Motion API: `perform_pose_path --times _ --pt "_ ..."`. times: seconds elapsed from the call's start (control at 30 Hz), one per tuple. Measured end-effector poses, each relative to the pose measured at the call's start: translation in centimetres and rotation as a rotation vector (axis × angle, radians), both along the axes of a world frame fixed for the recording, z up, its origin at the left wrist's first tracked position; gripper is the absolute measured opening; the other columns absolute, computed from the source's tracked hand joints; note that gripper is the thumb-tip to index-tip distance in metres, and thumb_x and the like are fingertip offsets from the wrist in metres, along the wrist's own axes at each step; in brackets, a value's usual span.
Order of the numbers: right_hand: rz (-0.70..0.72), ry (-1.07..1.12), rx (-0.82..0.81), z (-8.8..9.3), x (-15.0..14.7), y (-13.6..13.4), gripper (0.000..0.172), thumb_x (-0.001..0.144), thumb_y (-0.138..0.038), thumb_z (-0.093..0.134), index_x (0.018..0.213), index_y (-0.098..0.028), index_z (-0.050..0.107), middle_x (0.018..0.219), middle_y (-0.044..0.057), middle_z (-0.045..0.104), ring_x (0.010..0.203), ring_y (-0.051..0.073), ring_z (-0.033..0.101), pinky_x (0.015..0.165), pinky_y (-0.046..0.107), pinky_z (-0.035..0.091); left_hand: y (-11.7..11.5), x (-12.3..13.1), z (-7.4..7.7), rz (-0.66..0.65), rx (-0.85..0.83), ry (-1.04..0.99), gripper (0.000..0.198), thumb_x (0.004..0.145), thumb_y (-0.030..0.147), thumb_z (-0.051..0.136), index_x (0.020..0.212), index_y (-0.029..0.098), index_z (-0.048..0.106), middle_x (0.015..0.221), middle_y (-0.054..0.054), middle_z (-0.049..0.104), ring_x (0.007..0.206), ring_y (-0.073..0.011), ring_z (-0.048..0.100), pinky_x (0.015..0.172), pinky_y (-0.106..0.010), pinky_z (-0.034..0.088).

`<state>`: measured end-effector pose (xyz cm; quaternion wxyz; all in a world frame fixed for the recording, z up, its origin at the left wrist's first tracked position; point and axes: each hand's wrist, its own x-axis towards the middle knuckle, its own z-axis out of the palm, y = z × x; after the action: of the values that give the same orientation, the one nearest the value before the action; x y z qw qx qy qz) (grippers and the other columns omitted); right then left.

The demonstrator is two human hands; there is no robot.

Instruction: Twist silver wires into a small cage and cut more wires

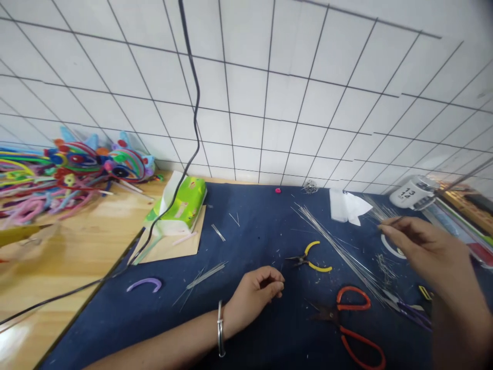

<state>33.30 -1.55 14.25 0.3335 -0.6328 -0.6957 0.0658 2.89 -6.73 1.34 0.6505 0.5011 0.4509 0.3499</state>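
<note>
My left hand (pixel 254 297), a silver bangle on its wrist, hovers over the dark blue mat with thumb and fingertips pinched together. Whatever is in that pinch, if anything, is too small to make out. Just to its right lie yellow-handled pliers (pixel 306 260) with their handles apart, and nearer me red-handled scissors (pixel 334 314). My right hand (pixel 429 252) is raised at the right, thumb and forefinger pressed together; I cannot tell what they hold. Below and left of it runs a long bundle of thin metal wires (pixel 339 246). A white curved piece (pixel 390 246) is partly behind this hand.
Short cut wires (pixel 207 275) and a purple curved piece (pixel 148 282) lie at left. A green tissue pack (pixel 185 203) sits under a black cable (pixel 197 103). Colourful pipe-cleaner crafts (pixel 80 159) pile up far left. Purple-handled scissors (pixel 412 311) and a white cup (pixel 410 194) are at right.
</note>
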Motion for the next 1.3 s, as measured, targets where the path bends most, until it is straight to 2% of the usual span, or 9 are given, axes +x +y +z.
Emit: perform_pose_path --times 0.1,0.2,0.27,0.37,0.5,0.6,0.8,1.03,1.3 --pt "0.065 0.124 -0.099 0.4 -4.7 0.3 0.018 0.076 -0.039 0.056 0.083 -0.023 0.059 0.083 0.002 0.064 0.071 0.017 0.059 0.063 0.029 0.047 -0.5 0.1 -0.1 -0.024 0.045 -0.001 0.014 0.076 0.03 0.054 0.081 0.018 0.06 0.068 -0.002 0.06 0.063 -0.0123 0.055 0.057 -0.022 0.04" --pt "0.163 0.162 -0.117 0.1 -8.8 1.1 0.021 0.077 -0.038 0.054 0.085 -0.019 0.06 0.076 0.003 0.063 0.068 0.016 0.058 0.062 0.028 0.047 -0.6 0.1 -0.2 -0.037 0.082 -0.014 0.012 0.075 0.027 0.055 0.081 0.018 0.061 0.07 -0.001 0.06 0.064 -0.012 0.055 0.06 -0.023 0.041" --pt "0.216 0.187 -0.12 -0.9 -10.7 2.0 0.02 0.079 -0.036 0.052 0.085 -0.019 0.059 0.075 0.002 0.063 0.068 0.015 0.058 0.062 0.026 0.046 -0.6 0.0 -0.1 -0.046 0.091 -0.019 0.011 0.076 0.025 0.054 0.081 0.018 0.061 0.069 -0.001 0.059 0.063 -0.0116 0.054 0.059 -0.022 0.04" --pt "0.277 0.232 -0.159 -3.5 -12.3 3.6 0.016 0.079 -0.033 0.05 0.084 -0.019 0.057 0.075 0.001 0.062 0.069 0.013 0.057 0.065 0.026 0.046 -0.5 -0.1 0.0 -0.055 0.105 -0.008 0.012 0.076 0.025 0.054 0.081 0.017 0.061 0.068 -0.002 0.059 0.063 -0.012 0.054 0.06 -0.023 0.041" --pt "0.307 0.302 -0.248 -6.8 -12.4 5.2 0.014 0.079 -0.03 0.048 0.084 -0.019 0.055 0.073 0.0 0.062 0.066 0.012 0.057 0.066 0.027 0.046 -0.2 -0.2 0.1 -0.074 0.123 0.013 0.012 0.076 0.025 0.053 0.08 0.017 0.061 0.068 -0.003 0.06 0.064 -0.013 0.054 0.062 -0.023 0.041" --pt "0.326 0.329 -0.277 -7.7 -11.8 5.7 0.014 0.079 -0.03 0.046 0.085 -0.019 0.054 0.073 0.0 0.061 0.067 0.012 0.058 0.066 0.027 0.046 -0.1 -0.1 0.2 -0.088 0.124 0.037 0.012 0.076 0.024 0.054 0.08 0.017 0.061 0.068 -0.003 0.06 0.063 -0.0127 0.054 0.061 -0.023 0.041" --pt "0.328 0.241 -0.283 -7.8 -11.1 5.4 0.01 0.077 -0.027 0.049 0.082 -0.021 0.055 0.073 -0.001 0.06 0.067 0.013 0.059 0.065 0.026 0.045 -0.2 -0.1 0.2 -0.102 0.152 0.075 0.013 0.077 0.024 0.052 0.081 0.015 0.061 0.069 -0.002 0.06 0.064 -0.0117 0.054 0.062 -0.022 0.042" --pt "0.326 0.128 -0.202 -6.7 -11.9 4.4 0.01 0.08 -0.027 0.048 0.084 -0.023 0.056 0.076 -0.001 0.061 0.069 0.014 0.059 0.066 0.026 0.043 -0.3 0.0 0.1 -0.099 0.144 0.048 0.013 0.077 0.022 0.053 0.083 0.014 0.061 0.071 -0.002 0.06 0.064 -0.011 0.054 0.061 -0.021 0.042" --pt "0.387 0.06 -0.182 -7.1 -12.0 4.6 0.007 0.08 -0.025 0.049 0.079 -0.022 0.055 0.075 -0.002 0.061 0.069 0.013 0.056 0.065 0.024 0.039 0.3 -0.3 -0.2 0.006 0.217 0.106 0.014 0.077 0.027 0.055 0.081 0.015 0.062 0.075 -0.003 0.061 0.07 -0.0127 0.054 0.065 -0.024 0.043"
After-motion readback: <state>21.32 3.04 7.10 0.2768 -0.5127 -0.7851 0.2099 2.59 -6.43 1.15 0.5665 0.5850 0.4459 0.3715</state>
